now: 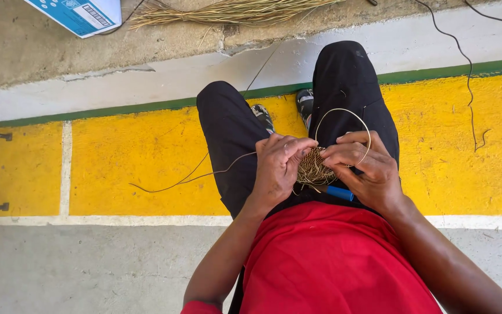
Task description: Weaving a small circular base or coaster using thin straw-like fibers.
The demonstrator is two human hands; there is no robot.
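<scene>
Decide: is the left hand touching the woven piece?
Touching. The head view shows the left hand's fingers curled onto the woven piece, no gap.

It looked like an outdoor craft spot. A yellow-painted concrete kerb (135, 168) ran across the middle. Dried reeds (228, 11) lay at 12 o'clock.

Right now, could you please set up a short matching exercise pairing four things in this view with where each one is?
Things:
1. woven piece
2. blue-handled tool
3. bundle of dry fibres
4. blue-and-white box

Places:
A. top left corner
B. between both hands
C. under the right hand
D. on the ground, top centre

Pairs: 1-B, 2-C, 3-D, 4-A
</scene>
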